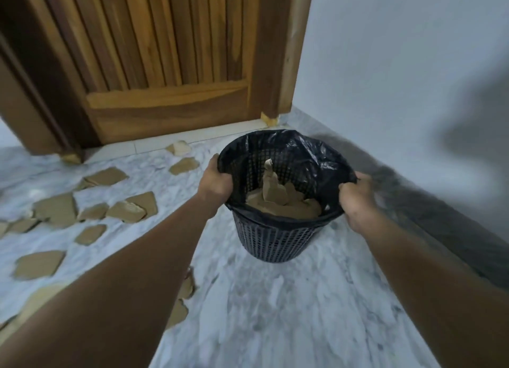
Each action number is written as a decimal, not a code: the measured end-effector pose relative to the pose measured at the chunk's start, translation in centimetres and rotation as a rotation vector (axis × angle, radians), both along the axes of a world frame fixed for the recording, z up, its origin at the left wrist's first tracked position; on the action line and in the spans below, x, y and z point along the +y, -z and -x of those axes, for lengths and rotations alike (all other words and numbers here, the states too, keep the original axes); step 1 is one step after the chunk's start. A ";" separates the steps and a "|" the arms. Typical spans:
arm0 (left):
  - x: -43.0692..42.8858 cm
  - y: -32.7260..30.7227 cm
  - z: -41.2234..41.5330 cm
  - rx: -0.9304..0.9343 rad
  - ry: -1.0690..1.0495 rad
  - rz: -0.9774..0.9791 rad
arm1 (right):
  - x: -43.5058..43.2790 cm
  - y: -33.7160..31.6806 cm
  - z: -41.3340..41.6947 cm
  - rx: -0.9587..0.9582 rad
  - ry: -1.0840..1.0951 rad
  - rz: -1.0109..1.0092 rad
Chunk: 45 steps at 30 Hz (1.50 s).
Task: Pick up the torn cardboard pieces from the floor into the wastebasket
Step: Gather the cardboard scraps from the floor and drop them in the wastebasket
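A black mesh wastebasket (275, 243) with a black plastic liner stands on the marble floor, tilted toward me. Several torn cardboard pieces (286, 205) lie inside it. My left hand (216, 181) grips the basket's left rim. My right hand (356, 199) grips the right rim and liner. Several brown cardboard pieces (56, 209) lie scattered on the floor to the left, one (38, 264) near my left forearm and another (184, 166) closer to the door.
A wooden door (165, 64) and its frame close off the far side. A white wall (399, 78) runs along the right, meeting the grey-veined marble floor (275, 312). More cardboard scraps (180, 298) lie under my left forearm.
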<state>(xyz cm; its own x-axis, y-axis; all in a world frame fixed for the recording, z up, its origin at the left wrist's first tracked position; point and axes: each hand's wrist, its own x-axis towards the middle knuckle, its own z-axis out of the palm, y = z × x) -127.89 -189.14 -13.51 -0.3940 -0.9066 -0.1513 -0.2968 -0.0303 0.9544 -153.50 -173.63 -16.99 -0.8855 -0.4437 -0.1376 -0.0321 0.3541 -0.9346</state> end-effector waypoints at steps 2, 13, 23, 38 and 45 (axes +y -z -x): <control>-0.2 -0.1 0.3 0.045 0.031 -0.030 | 0.1 -1.7 -1.1 0.061 0.035 -0.060; -1.1 0.7 -6.3 -0.036 0.044 0.108 | -1.6 -8.4 -13.1 0.472 -0.154 -0.326; -3.4 7.9 -21.8 -0.434 -0.058 0.240 | -6.8 -3.5 -29.6 0.855 -0.573 -0.255; -13.9 21.2 -25.6 -0.705 -0.153 0.424 | -18.1 22.1 -34.2 0.892 -0.967 -0.585; -22.2 22.3 -25.0 -0.867 -0.046 0.369 | -28.6 21.6 -34.2 0.877 -1.027 -0.498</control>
